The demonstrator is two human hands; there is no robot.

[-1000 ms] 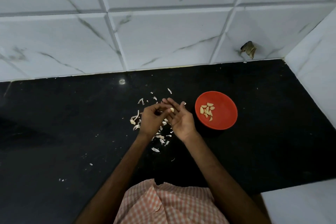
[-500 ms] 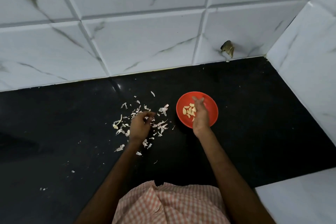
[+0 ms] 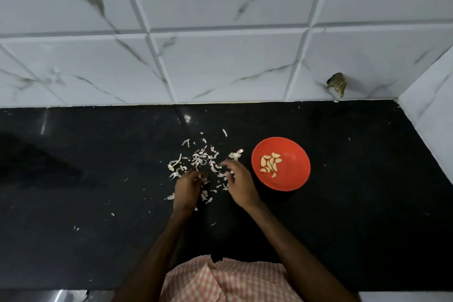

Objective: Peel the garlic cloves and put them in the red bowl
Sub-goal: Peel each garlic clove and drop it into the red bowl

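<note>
So both hands are down among the garlic skins [image 3: 203, 157] scattered on the black counter [image 3: 98, 179]. Fingers of the right hand [image 3: 239, 182] are spread loose, nothing in them. On the left hand [image 3: 187, 187] they're curled under, can't tell if they've got a clove. All the peeled cloves [image 3: 270, 164] sit in the red bowl [image 3: 295, 152], just beside the right hand.

A black counter [image 3: 343, 228] met a back wall [image 3: 220, 61] of white, grey-veined tiles, with a side wall [image 3: 431, 110] at the right. A dark chipped spot [image 3: 337, 83] marred one tile near the corner; a small glare [image 3: 187, 118] lay on the counter.
</note>
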